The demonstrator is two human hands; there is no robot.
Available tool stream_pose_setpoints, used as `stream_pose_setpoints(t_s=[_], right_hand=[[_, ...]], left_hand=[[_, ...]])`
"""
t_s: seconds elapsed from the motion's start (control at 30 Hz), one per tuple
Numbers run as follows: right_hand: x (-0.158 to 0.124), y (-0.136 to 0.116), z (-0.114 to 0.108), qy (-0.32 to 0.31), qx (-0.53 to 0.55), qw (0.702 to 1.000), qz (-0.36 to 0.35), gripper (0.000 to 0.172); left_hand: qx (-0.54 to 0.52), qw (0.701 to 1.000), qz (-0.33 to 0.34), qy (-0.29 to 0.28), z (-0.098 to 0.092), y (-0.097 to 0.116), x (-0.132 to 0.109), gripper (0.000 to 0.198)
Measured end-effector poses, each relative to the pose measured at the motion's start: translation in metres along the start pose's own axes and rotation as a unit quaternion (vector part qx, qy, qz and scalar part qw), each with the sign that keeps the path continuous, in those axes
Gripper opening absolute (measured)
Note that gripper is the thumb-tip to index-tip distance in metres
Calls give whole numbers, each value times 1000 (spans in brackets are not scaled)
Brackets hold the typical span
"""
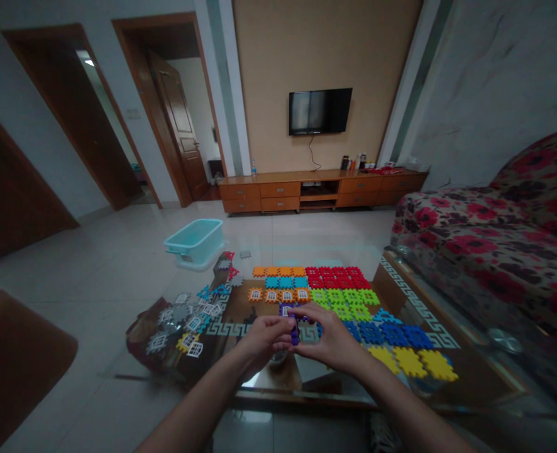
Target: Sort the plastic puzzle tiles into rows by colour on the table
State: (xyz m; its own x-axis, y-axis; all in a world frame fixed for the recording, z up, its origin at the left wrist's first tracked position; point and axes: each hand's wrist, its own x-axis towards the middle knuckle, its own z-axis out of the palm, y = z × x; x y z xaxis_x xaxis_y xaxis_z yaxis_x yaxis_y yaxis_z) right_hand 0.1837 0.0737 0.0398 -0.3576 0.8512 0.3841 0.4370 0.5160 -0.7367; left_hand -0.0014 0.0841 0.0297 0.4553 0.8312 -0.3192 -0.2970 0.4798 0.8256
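Note:
Over the near part of the glass table, both hands meet at a purple interlocking tile [295,335] seen nearly edge-on. My left hand [270,335] pinches its left side, fingers curled. Thumb and fingers of my right hand [329,336] close on it from the right. Just beyond the fingers lies a purple tile with a white window piece [286,311], partly covered by my right hand. Orange tiles with white windows [271,296] form a row behind it. Green tiles [344,297] and blue tiles [370,331] lie beyond and beside my right hand.
Red tiles [337,277] lie farther back, yellow tiles [409,362] at the near right. Loose grey pieces [180,313] are scattered at the left end of the glass table [476,371]. A light-blue tub [197,242] stands beyond; a flowered sofa [486,233] flanks the right.

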Motion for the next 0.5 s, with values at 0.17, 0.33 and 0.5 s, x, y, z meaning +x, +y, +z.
stream_pose_setpoints(t_s=[0.17,0.33,0.5], right_hand=[[-2,0,0,-17,-5,1000,0,56],[-2,-1,2,-19,4,1000,-7,57],[0,-3,4,-4,17,1000,9,57]], left_hand=[[8,1000,-10,-2,-2,-1,0,39],[9,1000,-9,1,0,-1,-1,37],[-11,1000,12,22,2,-1,1,40]])
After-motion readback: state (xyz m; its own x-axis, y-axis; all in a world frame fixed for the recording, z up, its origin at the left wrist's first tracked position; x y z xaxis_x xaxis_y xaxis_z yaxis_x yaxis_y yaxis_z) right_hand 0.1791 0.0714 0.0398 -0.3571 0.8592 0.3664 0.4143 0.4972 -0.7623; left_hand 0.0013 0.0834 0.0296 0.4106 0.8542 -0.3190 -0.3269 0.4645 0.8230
